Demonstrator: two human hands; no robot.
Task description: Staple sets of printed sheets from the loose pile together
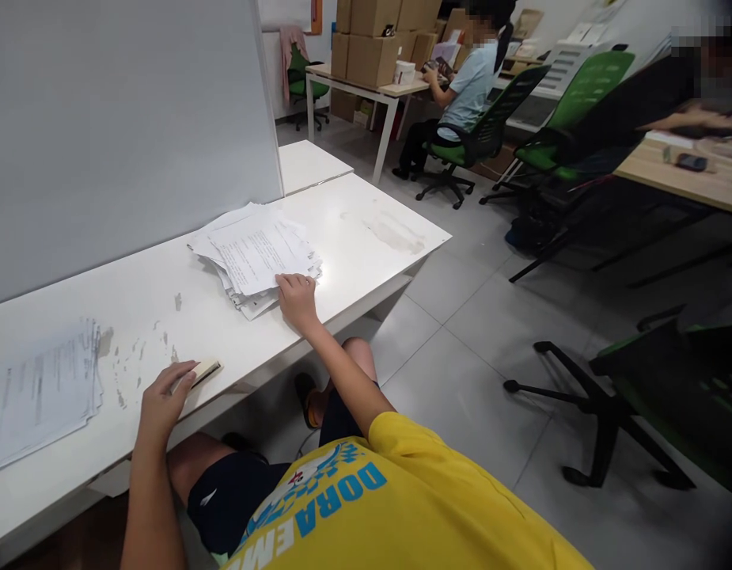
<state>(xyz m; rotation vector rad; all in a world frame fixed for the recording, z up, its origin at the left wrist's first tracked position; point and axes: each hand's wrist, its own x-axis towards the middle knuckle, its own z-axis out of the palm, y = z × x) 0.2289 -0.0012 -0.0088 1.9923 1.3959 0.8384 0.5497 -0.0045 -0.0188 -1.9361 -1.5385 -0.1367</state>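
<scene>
The right hand (295, 299) rests fingers-down on the near edge of a loose paper stack (256, 255) on the white desk (366, 237). The left hand (164, 400) grips a small flat beige block (202, 372) at the desk's front edge, with another paper pile (39, 392) just to its left

A: That desk (366, 229) looked like smooth white laminate, faintly glossy, with dull smudges and scuffed patches where the finish had worn.

B: And the paper stack (256, 257) under the right hand (296, 299) was thin matt printed sheets, edges ragged. The second pile (39, 392) was the same matt paper.

A: The small pad (200, 372) at the left hand (164, 400) looked like cream paper or card, matt.

B: Floor tiles (490, 317) were smooth grey with a soft sheen. The yellow shirt (425, 507) was matt cotton-like cloth, its print flat.
</scene>
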